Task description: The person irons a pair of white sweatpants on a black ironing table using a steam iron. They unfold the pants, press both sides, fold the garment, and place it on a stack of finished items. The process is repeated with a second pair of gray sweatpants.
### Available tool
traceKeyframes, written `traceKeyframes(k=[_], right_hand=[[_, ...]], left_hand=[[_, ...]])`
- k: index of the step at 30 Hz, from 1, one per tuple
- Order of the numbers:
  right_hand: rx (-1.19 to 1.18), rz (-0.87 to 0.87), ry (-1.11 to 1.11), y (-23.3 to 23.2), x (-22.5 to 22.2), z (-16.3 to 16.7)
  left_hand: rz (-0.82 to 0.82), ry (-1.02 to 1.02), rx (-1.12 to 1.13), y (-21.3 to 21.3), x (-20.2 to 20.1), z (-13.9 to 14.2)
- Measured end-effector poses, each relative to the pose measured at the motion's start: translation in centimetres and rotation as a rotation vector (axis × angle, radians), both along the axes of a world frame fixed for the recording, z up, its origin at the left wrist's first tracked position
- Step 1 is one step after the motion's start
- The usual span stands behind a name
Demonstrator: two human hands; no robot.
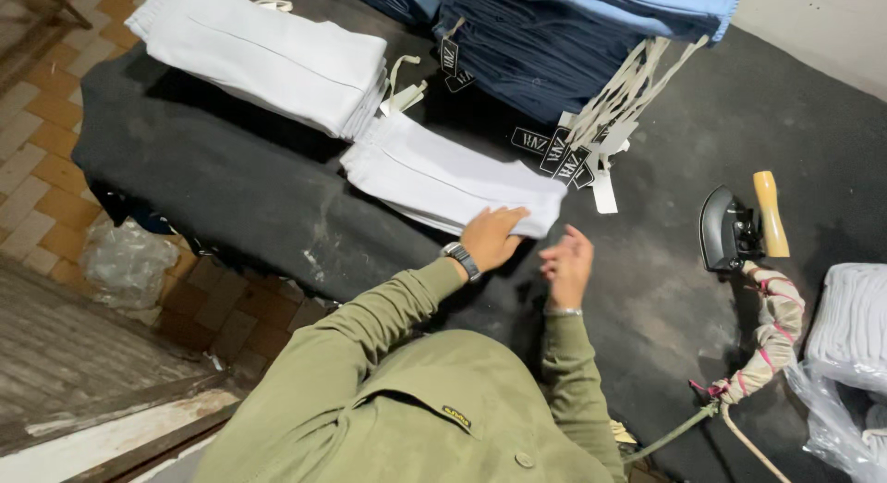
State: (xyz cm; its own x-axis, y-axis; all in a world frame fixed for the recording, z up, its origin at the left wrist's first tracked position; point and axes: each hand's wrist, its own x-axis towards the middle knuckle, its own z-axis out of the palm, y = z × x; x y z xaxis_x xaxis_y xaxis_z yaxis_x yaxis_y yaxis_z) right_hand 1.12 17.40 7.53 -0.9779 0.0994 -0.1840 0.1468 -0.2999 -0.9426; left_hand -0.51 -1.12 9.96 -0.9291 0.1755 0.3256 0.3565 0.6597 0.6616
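Observation:
My left hand (490, 235), with a watch on its wrist, lies on the near end of a folded white garment (434, 173) and grips its corner. The garment rests on a dark padded table (240, 183). My right hand (565, 266), wearing a thin bracelet, hovers just right of that corner with fingers apart and nothing in it. My olive-green sleeves and shirt fill the bottom middle of the view.
A stack of folded white garments (268, 53) lies at the back left. Navy garments (531, 44) with hanging tags sit at the back, light blue ones (647, 7) on top. A black iron (730, 229) with a wooden handle and cloth-wrapped cord (771, 340) stands right. Bagged white cloth (850, 326) is far right.

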Motion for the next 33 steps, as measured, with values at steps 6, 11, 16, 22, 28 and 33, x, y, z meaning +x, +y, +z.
traceKeyframes(k=[6,11,16,22,28,33], right_hand=[[-1.307,-0.088,0.041,-4.7,3.2,5.4],[-2.072,-0.103,0.753,-5.2,3.0,5.8],[-0.922,-0.311,0.074,7.8,2.1,1.6],[-0.441,-0.197,-0.166,13.9,5.9,-4.2],[0.327,-0.305,-0.296,13.7,3.8,-3.2],[0.92,-0.153,-0.078,12.6,1.5,-3.3]], left_hand=[[-0.23,-0.317,0.579,7.1,4.7,7.5],[-0.756,-0.253,0.955,5.1,7.4,10.6],[-0.492,-0.094,1.334,-7.7,-0.2,6.1],[0.393,-0.337,0.738,-19.9,2.1,-5.9],[0.409,-0.295,0.221,-17.3,6.3,-8.0],[0.367,-0.212,0.004,-14.9,5.0,-5.1]])
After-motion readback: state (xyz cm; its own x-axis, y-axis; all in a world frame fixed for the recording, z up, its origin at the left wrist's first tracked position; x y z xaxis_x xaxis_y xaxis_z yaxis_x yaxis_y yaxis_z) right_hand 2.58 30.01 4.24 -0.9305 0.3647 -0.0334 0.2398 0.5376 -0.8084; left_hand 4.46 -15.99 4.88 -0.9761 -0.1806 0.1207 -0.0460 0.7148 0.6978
